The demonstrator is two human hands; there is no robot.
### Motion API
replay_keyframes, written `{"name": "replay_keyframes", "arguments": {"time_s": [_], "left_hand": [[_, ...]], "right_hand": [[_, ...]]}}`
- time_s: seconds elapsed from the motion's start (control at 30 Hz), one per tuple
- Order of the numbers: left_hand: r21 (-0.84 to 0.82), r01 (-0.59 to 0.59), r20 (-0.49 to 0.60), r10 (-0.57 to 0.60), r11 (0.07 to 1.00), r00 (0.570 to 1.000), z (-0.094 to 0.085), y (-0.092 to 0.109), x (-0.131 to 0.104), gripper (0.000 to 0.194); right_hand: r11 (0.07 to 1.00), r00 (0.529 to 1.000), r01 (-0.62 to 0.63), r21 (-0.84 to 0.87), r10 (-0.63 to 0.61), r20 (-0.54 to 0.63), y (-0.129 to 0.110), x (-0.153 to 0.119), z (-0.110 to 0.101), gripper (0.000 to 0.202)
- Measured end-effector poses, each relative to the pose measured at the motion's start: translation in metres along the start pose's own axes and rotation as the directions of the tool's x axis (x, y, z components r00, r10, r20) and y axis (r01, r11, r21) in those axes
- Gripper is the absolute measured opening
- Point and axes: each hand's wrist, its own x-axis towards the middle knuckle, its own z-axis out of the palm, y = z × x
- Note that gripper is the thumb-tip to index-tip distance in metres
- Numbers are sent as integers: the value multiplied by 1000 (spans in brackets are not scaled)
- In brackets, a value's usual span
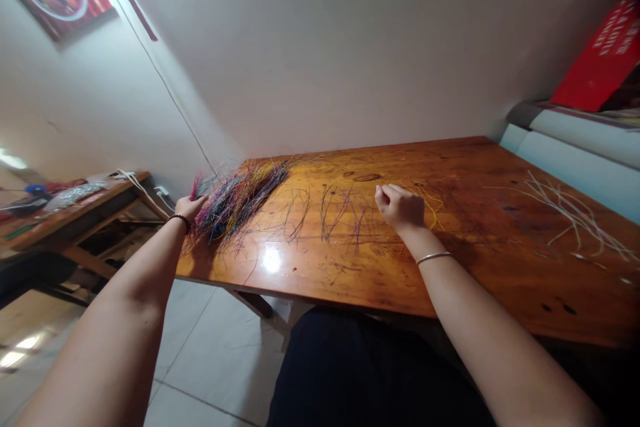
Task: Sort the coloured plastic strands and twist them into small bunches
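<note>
Reaching the bench (320, 283)'s left edge, the bundle (245, 200) has its pink strands (199, 185) in the left hand (191, 206)'s closed grip; the right hand (403, 207) curls shut beside yellow strands (434, 213), contents unclear.

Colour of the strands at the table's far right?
White or off-white strands, best seen in the head view.
</note>
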Motion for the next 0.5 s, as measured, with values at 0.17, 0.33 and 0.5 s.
{"name": "replay_keyframes", "arguments": {"time_s": [0.17,0.33,0.5], "left_hand": [[-159,75,109,-58,984,992,11,1,4,13],[-309,143,186,-88,940,979,16,4,2,11],[-354,165,98,-139,921,985,14,8,-1,8]], "right_hand": [[1000,1000,2,3,-2,1,-1,0,-1,42],[1000,1000,-5,1,5,13,-3,1,-4,42],[1000,1000,-9,-1,9,13,-3,2,-4,42]]}}
